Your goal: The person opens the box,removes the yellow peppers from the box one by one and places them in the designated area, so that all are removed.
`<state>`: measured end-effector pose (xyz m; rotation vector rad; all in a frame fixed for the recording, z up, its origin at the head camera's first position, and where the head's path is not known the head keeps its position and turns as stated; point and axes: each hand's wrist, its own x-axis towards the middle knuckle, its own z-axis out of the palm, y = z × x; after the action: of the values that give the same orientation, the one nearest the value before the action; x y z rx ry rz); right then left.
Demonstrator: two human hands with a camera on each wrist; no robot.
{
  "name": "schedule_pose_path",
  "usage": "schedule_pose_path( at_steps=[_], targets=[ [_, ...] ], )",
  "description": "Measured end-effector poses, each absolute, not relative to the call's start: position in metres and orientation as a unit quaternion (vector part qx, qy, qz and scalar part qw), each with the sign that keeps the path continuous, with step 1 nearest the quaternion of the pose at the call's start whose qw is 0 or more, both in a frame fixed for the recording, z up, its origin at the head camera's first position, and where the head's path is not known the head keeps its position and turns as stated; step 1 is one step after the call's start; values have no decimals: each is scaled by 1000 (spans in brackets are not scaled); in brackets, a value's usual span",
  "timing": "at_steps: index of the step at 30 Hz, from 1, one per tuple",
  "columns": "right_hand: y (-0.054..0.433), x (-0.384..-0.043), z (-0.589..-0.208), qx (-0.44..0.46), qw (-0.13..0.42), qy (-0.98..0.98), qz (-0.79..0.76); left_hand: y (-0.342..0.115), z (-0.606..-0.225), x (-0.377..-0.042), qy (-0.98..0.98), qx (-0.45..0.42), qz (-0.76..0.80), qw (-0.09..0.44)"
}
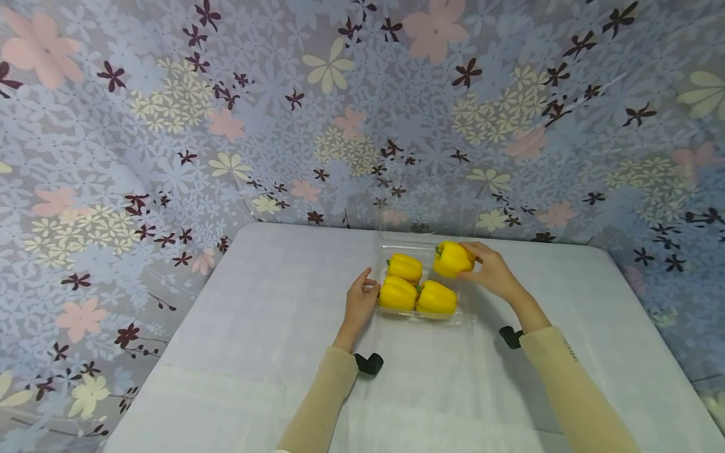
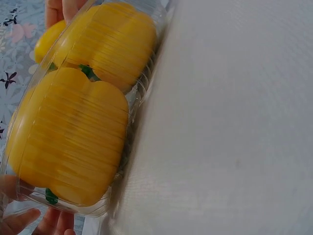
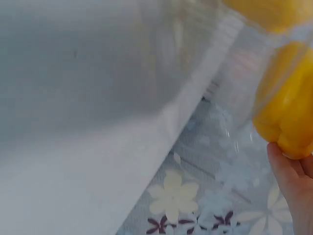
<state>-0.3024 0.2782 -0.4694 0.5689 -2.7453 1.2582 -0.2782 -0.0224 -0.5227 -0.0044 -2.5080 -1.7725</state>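
Note:
A clear plastic container (image 1: 421,318) lies on the table with its lid raised at the back. Inside are three yellow bell peppers: one back left (image 1: 404,268), one front left (image 1: 398,293) and one front right (image 1: 436,297). My right hand (image 1: 491,272) grips a fourth yellow bell pepper (image 1: 451,259) from its right side, over the back right corner. At the left wall, my left hand (image 1: 360,303) holds the container's edge; in the left wrist view one digit (image 2: 14,187) shows through the plastic, with other fingers (image 2: 51,223) outside.
The table (image 1: 272,314) has a pale cloth over it. A floral curtain (image 1: 317,126) hangs close behind the table and along its sides. Black wrist straps (image 1: 369,363) show at both sleeves.

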Motion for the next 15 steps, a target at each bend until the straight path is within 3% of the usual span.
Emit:
schedule_pose_path(
  at_steps=[10,15],
  targets=[
    [319,-294,-462,126,81,-905,397,-25,-525,-278,-815,-2,-578,37],
    [341,-285,-469,90,77,-912,392,-24,-526,-278,-815,-9,-578,36]
  ],
)
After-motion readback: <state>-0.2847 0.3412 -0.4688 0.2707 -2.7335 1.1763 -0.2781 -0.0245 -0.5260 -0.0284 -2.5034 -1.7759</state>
